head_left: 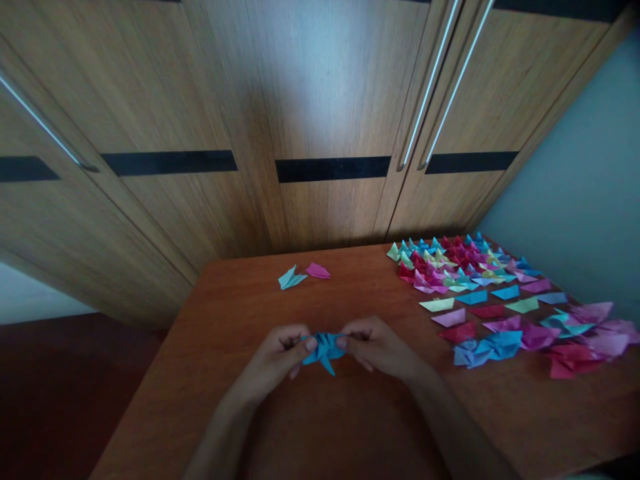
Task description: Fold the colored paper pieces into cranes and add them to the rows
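Observation:
A folded blue paper piece (pixel 325 348) is held between both hands above the brown table, with a pointed flap hanging down from its middle. My left hand (pixel 283 353) pinches its left end between thumb and fingers. On the other side, my right hand (pixel 373 343) grips the right end the same way. Beyond the hands lie a light green folded paper (pixel 291 278) and a pink folded paper (pixel 318 271), close beside each other.
Many small colourful folded papers (pixel 450 263) stand in rows at the table's back right. Flat folded strips (pixel 473 297) and larger folded pieces (pixel 487 349) lie nearer. A wooden cabinet (pixel 330 213) borders the table (pixel 225 307) behind; a wall (pixel 575 173) rises at right.

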